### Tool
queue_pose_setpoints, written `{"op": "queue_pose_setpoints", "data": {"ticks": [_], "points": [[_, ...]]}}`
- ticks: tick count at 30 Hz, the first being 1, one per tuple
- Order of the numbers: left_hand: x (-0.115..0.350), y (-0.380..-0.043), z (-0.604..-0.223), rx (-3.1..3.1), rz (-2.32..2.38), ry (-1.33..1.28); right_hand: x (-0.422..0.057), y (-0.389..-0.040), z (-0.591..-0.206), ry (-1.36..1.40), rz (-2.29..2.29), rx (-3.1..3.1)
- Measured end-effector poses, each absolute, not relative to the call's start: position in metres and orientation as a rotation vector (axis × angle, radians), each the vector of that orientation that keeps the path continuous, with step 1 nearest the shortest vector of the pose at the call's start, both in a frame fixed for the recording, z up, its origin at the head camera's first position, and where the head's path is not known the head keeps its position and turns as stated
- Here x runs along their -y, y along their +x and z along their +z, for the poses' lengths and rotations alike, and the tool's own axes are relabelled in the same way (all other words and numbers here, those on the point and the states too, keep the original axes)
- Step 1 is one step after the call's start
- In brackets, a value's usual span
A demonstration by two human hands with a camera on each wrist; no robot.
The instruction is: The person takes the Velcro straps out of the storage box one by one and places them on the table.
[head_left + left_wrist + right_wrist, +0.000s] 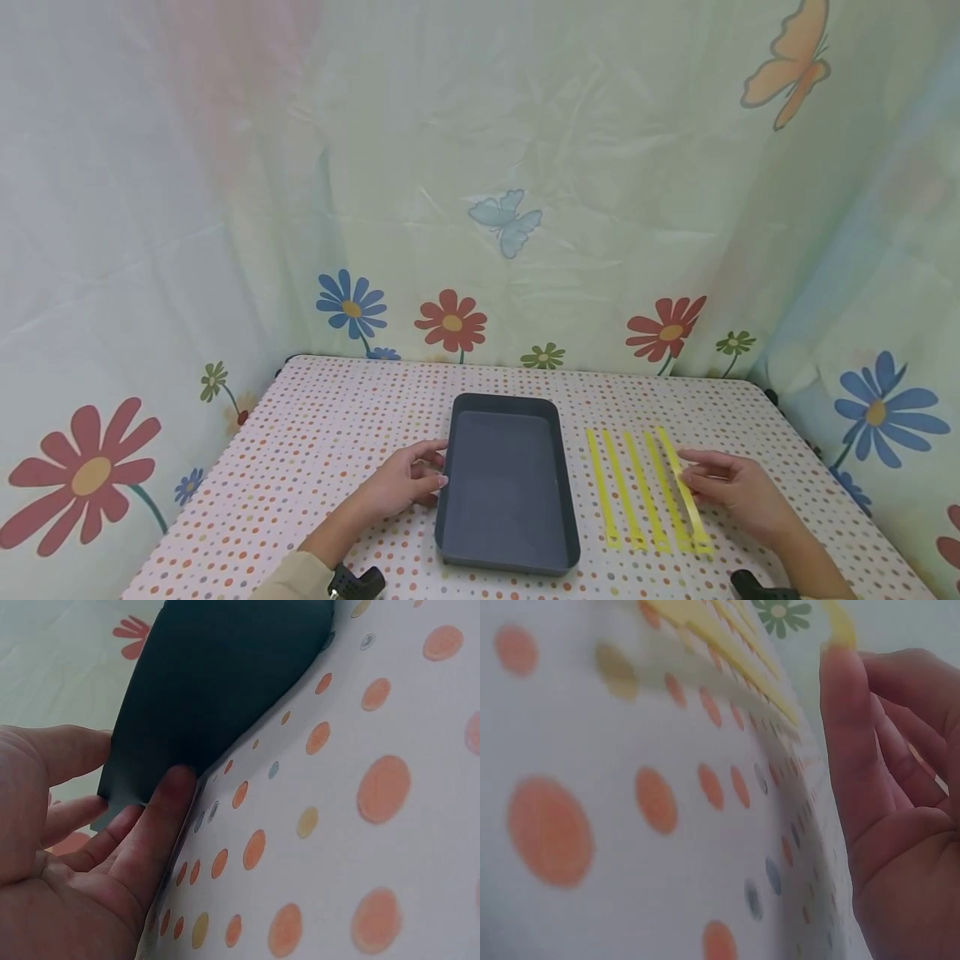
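A dark grey rectangular tray [504, 487] stands at the middle of the table with a bare inside. Against its left wall, my left hand [405, 482] touches with thumb and fingertips; the left wrist view shows the fingers [161, 806] at the tray's side [225, 667]. To the right of the tray, several flat yellow straps [636, 492] with slotted near ends lie side by side. My right hand [738, 492] pinches the rightmost yellow strap [684, 492] between thumb and forefinger. Its pinched part [841, 626] rises above the tabletop in the right wrist view.
A dotted cloth [360, 400] covers the table. Behind and at both sides hangs a curtain [420, 167] printed with flowers and butterflies. Dark wrist devices [356, 581] show at the lower edge of the head view.
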State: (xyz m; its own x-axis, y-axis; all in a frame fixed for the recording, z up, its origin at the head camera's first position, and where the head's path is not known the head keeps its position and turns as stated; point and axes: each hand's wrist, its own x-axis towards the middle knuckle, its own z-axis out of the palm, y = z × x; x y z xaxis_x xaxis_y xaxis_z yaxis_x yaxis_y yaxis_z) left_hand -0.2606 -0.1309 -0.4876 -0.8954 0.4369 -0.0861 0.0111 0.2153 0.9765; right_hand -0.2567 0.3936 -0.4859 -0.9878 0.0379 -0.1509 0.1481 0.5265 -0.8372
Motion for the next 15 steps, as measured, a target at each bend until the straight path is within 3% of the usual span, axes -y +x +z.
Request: {"op": "queue_pose_setpoints", "data": {"ticks": [15], "points": [[0.1312,-0.261,-0.488,-2.15,1.728,0.423,-0.4045,-0.2642,-0.4838,0.217,-1.369,-2.642]]}}
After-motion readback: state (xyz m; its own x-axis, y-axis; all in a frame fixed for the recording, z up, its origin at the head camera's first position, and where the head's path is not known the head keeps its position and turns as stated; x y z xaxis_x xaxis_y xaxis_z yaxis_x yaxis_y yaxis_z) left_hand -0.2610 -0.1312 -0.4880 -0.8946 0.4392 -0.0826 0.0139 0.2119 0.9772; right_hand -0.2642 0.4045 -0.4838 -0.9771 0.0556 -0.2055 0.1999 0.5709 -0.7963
